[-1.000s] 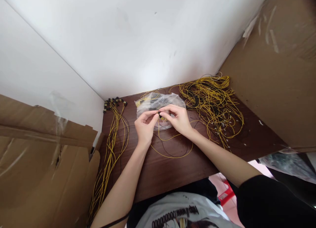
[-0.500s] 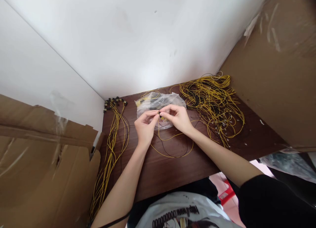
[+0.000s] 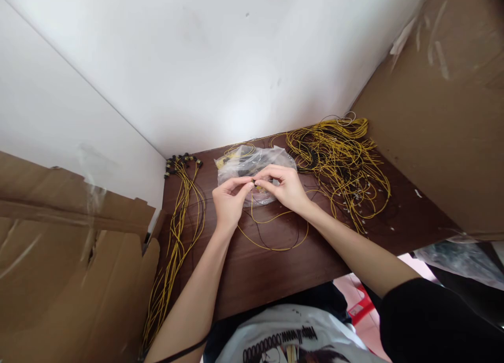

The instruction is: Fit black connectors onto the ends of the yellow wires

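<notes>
Fingertips of my left hand (image 3: 231, 199) and my right hand (image 3: 284, 187) meet in a pinch over the middle of the table. Between them is a small dark connector piece (image 3: 254, 182), mostly hidden by the fingers. A yellow wire (image 3: 271, 220) and a dark wire hang from it and loop over the wood below. Just behind and under the hands lies a clear plastic bag (image 3: 236, 166) with yellow and dark parts in it. Both hands are closed on the piece, thumbs against index fingers.
A big tangle of yellow and black wires (image 3: 338, 163) covers the table's right back. Along the left edge runs a bundle of yellow wires (image 3: 179, 232) with black-and-yellow connectors (image 3: 184, 159) at its far end. Cardboard (image 3: 71, 279) stands left, more cardboard (image 3: 444, 127) right.
My left hand has shifted very slightly to the left. Both hands keep their pinch on the small connector piece, and the rest looks unchanged.
</notes>
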